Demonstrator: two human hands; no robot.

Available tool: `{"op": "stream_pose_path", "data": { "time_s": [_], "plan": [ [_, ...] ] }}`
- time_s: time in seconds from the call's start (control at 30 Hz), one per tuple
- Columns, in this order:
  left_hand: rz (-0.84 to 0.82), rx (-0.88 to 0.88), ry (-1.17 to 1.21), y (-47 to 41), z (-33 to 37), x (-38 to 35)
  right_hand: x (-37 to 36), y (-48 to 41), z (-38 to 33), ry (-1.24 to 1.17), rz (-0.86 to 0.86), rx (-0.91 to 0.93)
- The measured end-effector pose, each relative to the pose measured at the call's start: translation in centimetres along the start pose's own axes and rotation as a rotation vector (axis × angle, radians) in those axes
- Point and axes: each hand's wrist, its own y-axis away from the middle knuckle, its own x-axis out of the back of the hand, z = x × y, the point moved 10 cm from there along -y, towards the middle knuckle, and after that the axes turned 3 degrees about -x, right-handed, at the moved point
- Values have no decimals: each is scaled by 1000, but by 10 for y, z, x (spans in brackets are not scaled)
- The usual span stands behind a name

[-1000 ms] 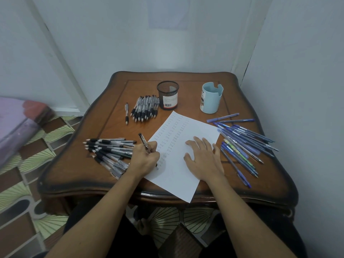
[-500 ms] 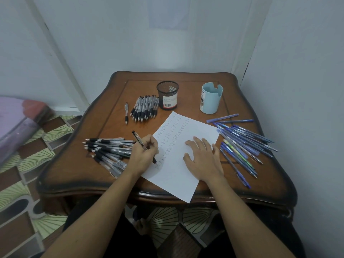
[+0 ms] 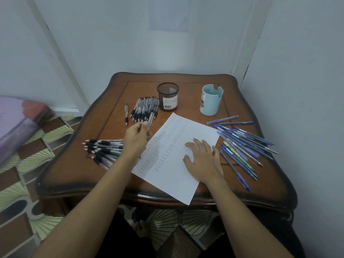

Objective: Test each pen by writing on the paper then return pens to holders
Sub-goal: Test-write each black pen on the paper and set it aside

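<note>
Head view, single camera.

- Left hand (image 3: 137, 135): lifted off the sheet, fingertips pinched round a clear-barrelled pen (image 3: 151, 119), which is clear of the table and points toward the row of black-grip pens (image 3: 144, 108) beside the black mesh holder (image 3: 168, 96).
- Right hand (image 3: 203, 161): fingers spread and straight, pressing flat on the paper (image 3: 173, 185). It grips nothing.
- Paper: columns of small written marks on its left half, right half blank.
- Other stock: a heap of black pens (image 3: 104, 150) at the table's left, blue pens (image 3: 242, 146) fanned at right, one stray pen (image 3: 126, 114), and a pale blue holder (image 3: 211, 102). Both holders look empty.

Judgement: this pen looks tested and bound for the row. Lay it parallel at the row's near side, tip matching its neighbours, and release low so nothing rolls. The flat hand should pin the paper.
</note>
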Motion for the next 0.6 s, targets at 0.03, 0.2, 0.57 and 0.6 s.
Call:
{"op": "stream_pose_path", "data": {
  "time_s": [0.03,0.2,0.57,0.6],
  "plan": [
    [-2,-11,-29,-4,1,2,1,0,0,-2,-3,-3],
    [41,-26,-161,-27,3,15,0,0,0,0,-1,-2],
    [375,77,-371,-94,-7,63,-1,-1,1,-6,1,-7],
    [410,102,-376,-95,-10,67,-1,-1,1,0,2,-7]
  ]
}}
